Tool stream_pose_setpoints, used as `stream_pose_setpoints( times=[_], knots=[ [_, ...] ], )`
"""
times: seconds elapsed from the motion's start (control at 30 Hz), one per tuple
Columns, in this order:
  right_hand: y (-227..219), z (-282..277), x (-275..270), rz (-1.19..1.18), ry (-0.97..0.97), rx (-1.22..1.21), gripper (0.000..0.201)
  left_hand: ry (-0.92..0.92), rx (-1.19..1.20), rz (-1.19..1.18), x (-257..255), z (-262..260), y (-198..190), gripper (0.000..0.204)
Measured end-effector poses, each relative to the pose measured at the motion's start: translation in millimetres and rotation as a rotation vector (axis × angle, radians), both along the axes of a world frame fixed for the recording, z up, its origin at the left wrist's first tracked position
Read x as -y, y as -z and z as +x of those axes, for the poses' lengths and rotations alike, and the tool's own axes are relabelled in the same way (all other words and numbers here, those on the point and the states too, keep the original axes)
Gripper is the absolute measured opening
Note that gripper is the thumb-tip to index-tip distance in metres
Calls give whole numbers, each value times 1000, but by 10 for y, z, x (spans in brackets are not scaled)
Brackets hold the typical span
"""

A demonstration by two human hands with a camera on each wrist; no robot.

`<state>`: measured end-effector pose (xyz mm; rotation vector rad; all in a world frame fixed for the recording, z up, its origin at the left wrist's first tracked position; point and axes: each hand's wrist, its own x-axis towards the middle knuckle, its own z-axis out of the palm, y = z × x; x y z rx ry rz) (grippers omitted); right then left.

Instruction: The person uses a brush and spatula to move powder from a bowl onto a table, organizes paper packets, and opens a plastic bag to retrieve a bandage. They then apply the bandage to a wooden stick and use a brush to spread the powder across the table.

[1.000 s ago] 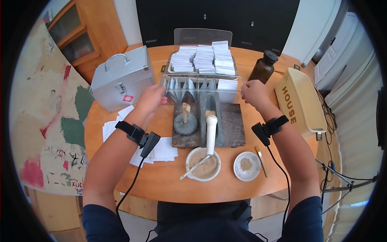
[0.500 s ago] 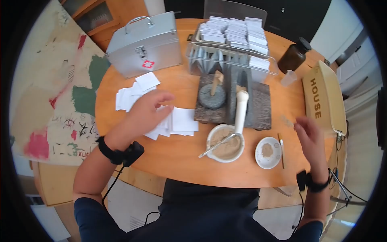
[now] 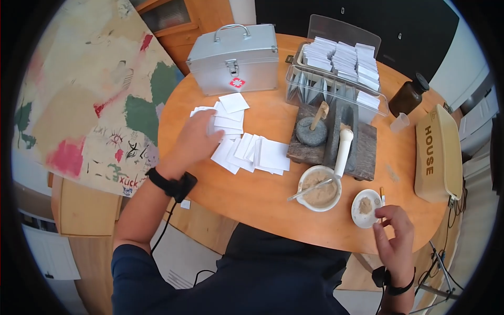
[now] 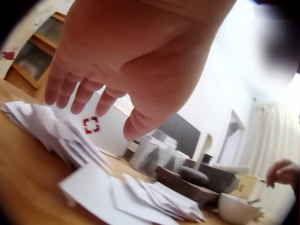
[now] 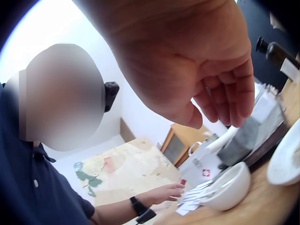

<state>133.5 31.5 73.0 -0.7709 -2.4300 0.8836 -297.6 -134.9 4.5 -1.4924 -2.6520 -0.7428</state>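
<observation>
My left hand (image 3: 195, 137) reaches over white folded paper packets (image 3: 229, 116), its fingers extended and its fingertips overlapping the pile. In the left wrist view the palm hangs above the packets (image 4: 140, 197), with nothing in it. My right hand (image 3: 395, 239) is at the table's near right, beside a small white dish (image 3: 362, 220) of tan powder. Its fingers are loosely bent and hold nothing in the right wrist view. A thin brush (image 3: 382, 195) lies past the fingertips, partly hidden by the hand. Left of the dish stands a white mortar (image 3: 321, 203) with tan powder, a metal spoon (image 3: 310, 189) and a white pestle (image 3: 343, 153).
A stone grinder (image 3: 311, 131) and trough stand on a dark board (image 3: 367, 157). Behind are clear boxes of paper packets (image 3: 341, 55) with a clear lid (image 3: 336, 90) across the front, a silver case (image 3: 233, 58), a brown bottle (image 3: 408, 98), plastic cup (image 3: 399, 122) and HOUSE bin (image 3: 433, 152).
Both hands have let go of the clear lid, which now rests across the front box. The left hand moved to the paper packets, the right hand toward the dish. The view turned left.
</observation>
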Motion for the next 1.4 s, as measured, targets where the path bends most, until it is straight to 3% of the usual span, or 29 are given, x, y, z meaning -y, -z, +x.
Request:
stream_pose_setpoints(
  times=[0.17, 0.23, 0.4, 0.53, 0.67, 0.73, 0.9, 1.0, 1.07, 1.2, 1.4],
  knots=[
    [-331, -610, 343, 113, -275, 48, 31, -305, 224, 58, 289, -714, 315, 56],
    [-437, -961, 446, 187, -463, 112, 37, -451, 582, 174, 289, -777, 307, 56],
    [-239, -1926, 430, 288, -581, 318, 39, -353, 657, 156, 260, -936, 324, 56],
    [-35, -2666, 284, 302, -524, 473, 40, -315, 621, 188, 336, -912, 317, 52],
    [141, -2637, 259, 400, -516, 545, 44, -274, 580, 168, 583, -606, 81, 45],
    [234, -2603, 279, 439, -525, 645, 46, -74, 800, 168, 814, -468, 49, 46],
    [477, -2592, 360, 465, -445, 737, 50, -63, 1102, 111, 1005, -534, 12, 42],
    [541, -2618, 391, 500, -455, 725, 52, -12, 1220, 107, 930, -429, 96, 42],
    [508, -2638, 451, 553, -466, 705, 49, 22, 1105, 79, 825, -277, 169, 43],
    [572, -2692, 407, 551, -421, 718, 44, 35, 1098, 73, 573, -10, 232, 43],
    [547, -2844, 372, 328, -324, 729, 40, 13, 1228, 112, 359, 174, 277, 34]
  ],
)
